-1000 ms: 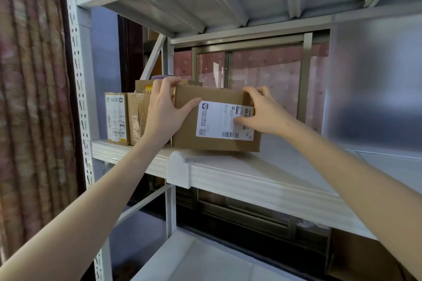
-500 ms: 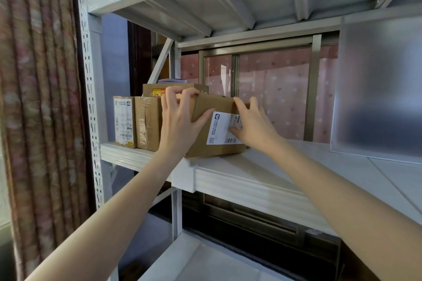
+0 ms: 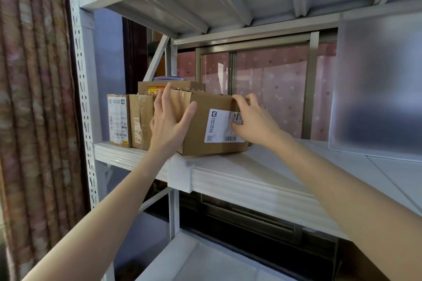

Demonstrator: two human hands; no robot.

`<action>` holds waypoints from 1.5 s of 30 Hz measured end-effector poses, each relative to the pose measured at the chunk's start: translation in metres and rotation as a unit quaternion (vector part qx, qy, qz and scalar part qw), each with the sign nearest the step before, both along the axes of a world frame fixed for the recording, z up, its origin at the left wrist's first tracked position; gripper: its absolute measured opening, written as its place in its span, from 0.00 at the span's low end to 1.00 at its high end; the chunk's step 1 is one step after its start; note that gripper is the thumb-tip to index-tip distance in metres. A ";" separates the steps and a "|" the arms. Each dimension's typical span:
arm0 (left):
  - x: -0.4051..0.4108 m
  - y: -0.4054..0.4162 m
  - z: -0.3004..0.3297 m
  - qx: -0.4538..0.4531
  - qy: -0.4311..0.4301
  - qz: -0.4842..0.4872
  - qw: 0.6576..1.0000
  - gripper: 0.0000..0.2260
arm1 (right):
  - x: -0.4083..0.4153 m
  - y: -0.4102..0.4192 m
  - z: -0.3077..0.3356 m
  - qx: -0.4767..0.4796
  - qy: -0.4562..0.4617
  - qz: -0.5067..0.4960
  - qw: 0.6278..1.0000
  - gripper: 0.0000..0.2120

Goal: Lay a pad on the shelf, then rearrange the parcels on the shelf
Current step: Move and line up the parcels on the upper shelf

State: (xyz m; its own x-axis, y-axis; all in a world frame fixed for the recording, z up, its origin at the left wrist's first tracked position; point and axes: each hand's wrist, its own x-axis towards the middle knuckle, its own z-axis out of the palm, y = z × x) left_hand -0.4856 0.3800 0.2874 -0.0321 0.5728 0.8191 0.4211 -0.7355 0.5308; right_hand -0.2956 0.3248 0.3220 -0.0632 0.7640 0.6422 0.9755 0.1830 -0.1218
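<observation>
We have a brown cardboard parcel with a white shipping label point(image 3: 205, 124) standing on the white pad-covered shelf point(image 3: 251, 175), at its front edge, pushed up against a row of other parcels at the left end. Our left hand point(image 3: 170, 124) lies flat on the parcel's left front corner, fingers straight and spread, thumb out to the side, pressing and not clasping. Our right hand point(image 3: 250, 121) sits at the right edge of the parcel over the label's end, fingers curled round the top corner; how far they wrap behind we cannot tell.

We judge the parcel stiff and boxy, taped along the top, likely light enough for two hands to slide. The cardboard faces should give fair friction; the glossy label less so. The best hold looks like opposite side faces near the corners, palms squeezing inward, not the taped flaps.

Just left stand a taped brown carton point(image 3: 140, 121) and a narrow brown box with a white label point(image 3: 118, 120); a cardboard box with a red and yellow sticker point(image 3: 150, 88) sits behind
</observation>
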 end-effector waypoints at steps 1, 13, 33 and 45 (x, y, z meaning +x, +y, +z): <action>-0.001 0.003 -0.001 -0.050 0.000 -0.023 0.998 0.36 | 0.000 -0.001 0.000 -0.009 0.010 0.008 1.000 0.30; 0.039 -0.022 -0.020 0.029 0.050 0.130 0.990 0.36 | 0.013 -0.016 -0.001 -0.091 0.081 0.034 0.992 0.37; 0.145 -0.102 0.035 0.197 0.253 0.101 0.942 0.37 | 0.111 -0.126 0.030 0.020 -0.009 -0.057 0.998 0.39; 0.335 -0.191 0.028 0.200 0.258 -0.117 0.938 0.37 | 0.282 -0.278 0.025 0.038 -0.023 -0.282 0.959 0.40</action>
